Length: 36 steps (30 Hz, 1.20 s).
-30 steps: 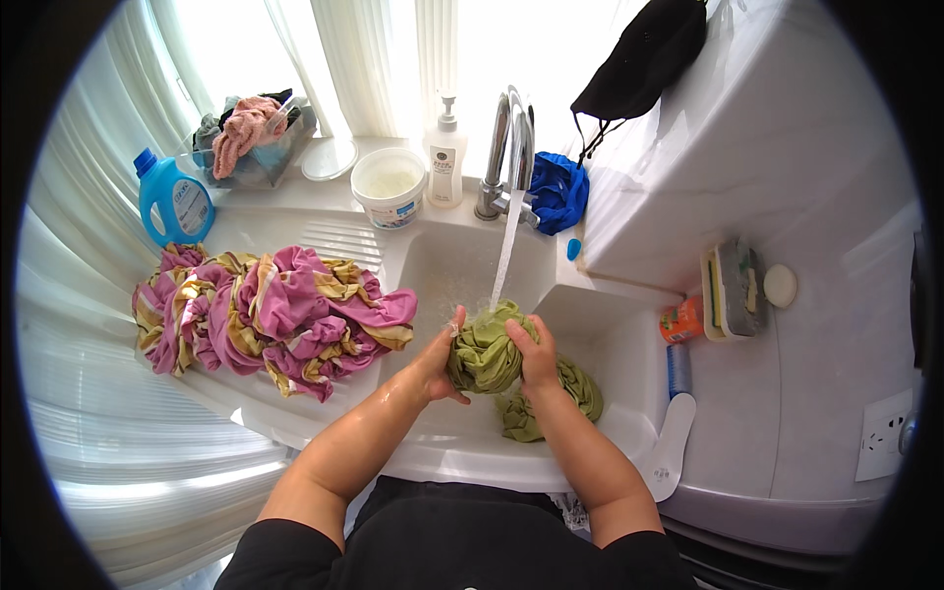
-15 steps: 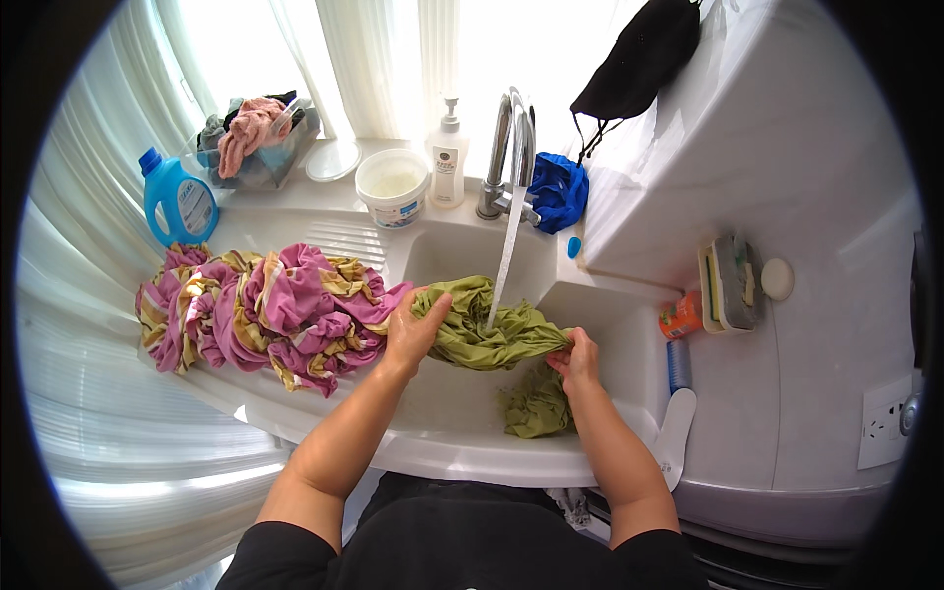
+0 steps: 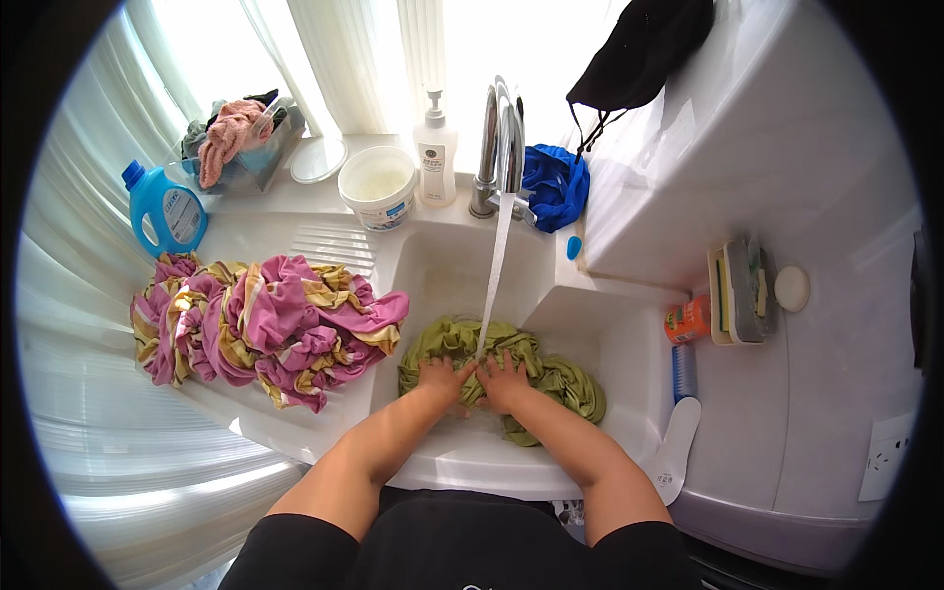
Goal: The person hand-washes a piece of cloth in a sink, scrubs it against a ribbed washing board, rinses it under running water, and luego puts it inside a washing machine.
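Note:
An olive green cloth (image 3: 551,369) lies wet and bunched in the white sink (image 3: 629,339). My left hand (image 3: 444,379) and my right hand (image 3: 504,382) press down on it side by side, fingers gripping the fabric. A thin stream of water (image 3: 497,265) falls from the chrome tap (image 3: 501,138) onto the cloth just beyond my fingertips.
A pink and yellow patterned cloth (image 3: 265,324) is heaped on the draining board at left. Behind it stand a blue detergent bottle (image 3: 165,208), a white tub (image 3: 379,185) and a soap dispenser (image 3: 435,152). A blue cloth (image 3: 556,182) sits by the tap; a brush (image 3: 683,372) lies at right.
The green cloth was lifted and stretched between my hands; now both hands have come together and pushed it down into the sink under the running water.

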Tool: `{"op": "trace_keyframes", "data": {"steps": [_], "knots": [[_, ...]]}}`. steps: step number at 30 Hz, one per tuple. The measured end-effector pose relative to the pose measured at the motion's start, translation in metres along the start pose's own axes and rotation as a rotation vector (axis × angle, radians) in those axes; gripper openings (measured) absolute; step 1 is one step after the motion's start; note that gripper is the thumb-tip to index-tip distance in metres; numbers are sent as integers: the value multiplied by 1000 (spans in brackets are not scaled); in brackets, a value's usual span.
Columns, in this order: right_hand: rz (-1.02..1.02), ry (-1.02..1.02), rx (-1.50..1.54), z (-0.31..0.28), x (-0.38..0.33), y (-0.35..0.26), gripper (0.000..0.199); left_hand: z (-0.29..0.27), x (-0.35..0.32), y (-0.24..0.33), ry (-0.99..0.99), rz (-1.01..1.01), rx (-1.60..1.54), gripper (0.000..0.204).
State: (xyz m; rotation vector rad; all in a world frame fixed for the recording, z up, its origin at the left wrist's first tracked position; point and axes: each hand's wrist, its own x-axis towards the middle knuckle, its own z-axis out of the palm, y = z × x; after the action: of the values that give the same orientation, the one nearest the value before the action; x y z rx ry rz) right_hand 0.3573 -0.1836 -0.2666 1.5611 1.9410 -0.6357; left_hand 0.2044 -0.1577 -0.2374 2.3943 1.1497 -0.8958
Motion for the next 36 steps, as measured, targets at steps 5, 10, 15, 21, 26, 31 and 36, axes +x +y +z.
{"op": "trace_keyframes", "data": {"steps": [5, 10, 15, 21, 26, 31, 36], "knots": [[89, 206, 249, 8, 0, 31, 79, -18, 9, -27, -275, -125, -309, 137], [-3, 482, 859, -8, -9, 28, 33, -22, 6, -39, -209, -63, -478, 137], [-366, 613, 1334, -90, -89, 30, 20, -27, -27, -31, 73, 37, -448, 135], [-735, 703, 1960, -135, -142, 44, 13, -9, -6, -10, 583, 578, -1168, 51], [-638, 793, 2258, -143, -168, 55, 18, -54, -61, -31, 364, 450, -1943, 35], [-103, 486, 1600, -80, -99, 67, 47, -81, -58, -62, 288, 246, -1866, 45], [90, 313, 446, -32, -42, 28, 81, -37, -15, -19, 434, -186, -449, 88]]}}
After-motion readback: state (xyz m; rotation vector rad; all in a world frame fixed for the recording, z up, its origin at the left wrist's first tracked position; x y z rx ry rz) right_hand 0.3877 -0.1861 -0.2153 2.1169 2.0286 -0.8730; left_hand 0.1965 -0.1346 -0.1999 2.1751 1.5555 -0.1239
